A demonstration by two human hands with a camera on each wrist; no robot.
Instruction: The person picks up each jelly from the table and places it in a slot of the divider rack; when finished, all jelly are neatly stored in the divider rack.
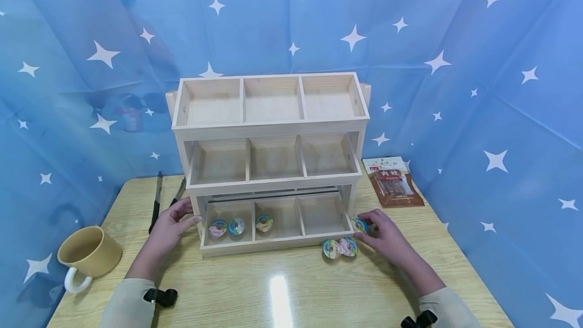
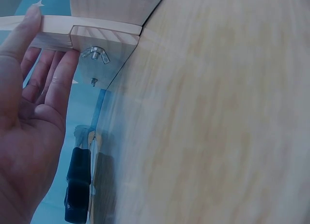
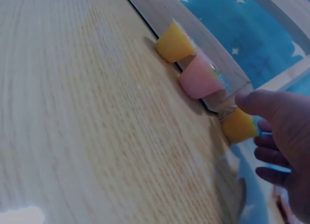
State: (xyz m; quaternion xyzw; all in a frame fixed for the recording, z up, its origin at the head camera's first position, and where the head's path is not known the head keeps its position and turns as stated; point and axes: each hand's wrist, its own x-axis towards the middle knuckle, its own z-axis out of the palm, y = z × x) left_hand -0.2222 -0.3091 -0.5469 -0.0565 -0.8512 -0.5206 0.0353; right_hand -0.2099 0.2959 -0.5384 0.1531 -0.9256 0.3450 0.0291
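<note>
My left hand (image 1: 170,224) grips the lower left side of the wooden rack (image 1: 278,242), thumb in front and fingers behind the wood in the left wrist view. At the rack's lower right corner, my right hand (image 1: 382,233) has thumb and fingers about a yellow jelly cup (image 3: 240,126), which is low at the table. Just left of it, a pink jelly cup (image 3: 199,79) and another yellow jelly cup (image 3: 175,44) stand on the table against the rack's front. In the bottom tier, two jelly cups (image 1: 236,227) sit in the left compartment and one jelly cup (image 1: 264,223) in the middle.
A tan mug (image 1: 91,252) with a white handle stands at the table's left edge. Tongs with black handles (image 1: 156,211) lie behind my left hand. A brown snack packet (image 1: 395,186) lies right of the rack. A blue starred curtain (image 1: 291,19) surrounds the table.
</note>
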